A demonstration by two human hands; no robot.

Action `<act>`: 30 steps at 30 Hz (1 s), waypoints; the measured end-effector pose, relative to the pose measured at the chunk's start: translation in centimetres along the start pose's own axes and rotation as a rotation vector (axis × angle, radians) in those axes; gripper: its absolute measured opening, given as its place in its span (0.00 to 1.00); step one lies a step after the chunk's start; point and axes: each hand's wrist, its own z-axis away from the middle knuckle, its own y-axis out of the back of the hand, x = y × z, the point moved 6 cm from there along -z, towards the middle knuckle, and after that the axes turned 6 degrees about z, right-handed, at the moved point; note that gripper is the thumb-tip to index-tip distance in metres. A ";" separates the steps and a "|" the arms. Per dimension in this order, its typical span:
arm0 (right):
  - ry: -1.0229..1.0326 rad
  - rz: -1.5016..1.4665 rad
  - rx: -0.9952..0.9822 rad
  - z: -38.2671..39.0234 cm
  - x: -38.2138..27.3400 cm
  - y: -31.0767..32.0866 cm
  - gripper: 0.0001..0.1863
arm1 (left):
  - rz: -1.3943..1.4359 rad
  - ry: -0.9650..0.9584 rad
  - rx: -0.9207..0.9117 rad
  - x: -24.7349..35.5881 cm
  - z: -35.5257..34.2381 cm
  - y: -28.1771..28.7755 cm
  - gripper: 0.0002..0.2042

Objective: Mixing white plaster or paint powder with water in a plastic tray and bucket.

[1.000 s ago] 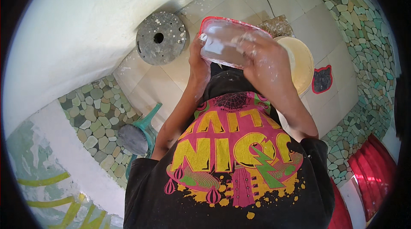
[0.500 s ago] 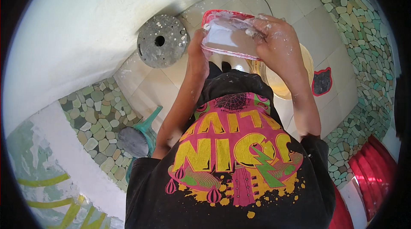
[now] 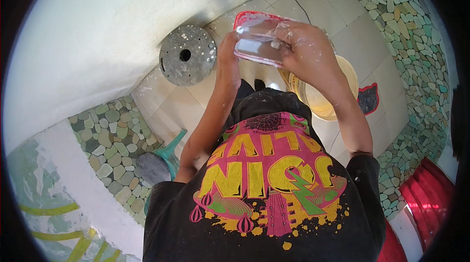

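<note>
My left hand (image 3: pixel 228 54) grips the left end of a shallow rectangular tub (image 3: pixel 259 60) with a red rim, held up in front of my body. White wet paste or paint coats its inside and edge. My right hand (image 3: pixel 306 46) is closed over the tub's right side, smeared with white. Between its fingers is a thin, white-coated tool (image 3: pixel 264 37) reaching across the tub; its exact kind is hard to make out. Below my right forearm stands a pale yellow bucket (image 3: pixel 348 73), partly hidden by the arm.
A grey, paint-spotted round object with a central hole (image 3: pixel 169 51) sits by the white wall (image 3: pixel 122 27). A teal stool (image 3: pixel 171 152) is at lower left. A black red-edged piece (image 3: pixel 368 99) lies on the tiles (image 3: pixel 387 78). Red cloth (image 3: pixel 427 196) hangs lower right.
My right hand has shifted a little left over the tub, with the tool pointing further across it. Shadow now covers more of the tub's inside. The background has slid slightly downward.
</note>
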 end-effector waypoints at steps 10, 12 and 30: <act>-0.004 -0.056 0.040 -0.5 -0.7 -0.3 0.17 | -0.055 -0.134 0.113 -0.5 0.5 2.1 0.14; -0.086 -0.043 0.063 -0.5 -0.2 -0.3 0.18 | -0.007 -0.149 0.116 -0.5 0.2 2.4 0.14; -0.044 0.034 -0.034 0.2 0.2 -1.3 0.15 | 0.071 -0.124 0.009 -1.5 0.7 1.2 0.20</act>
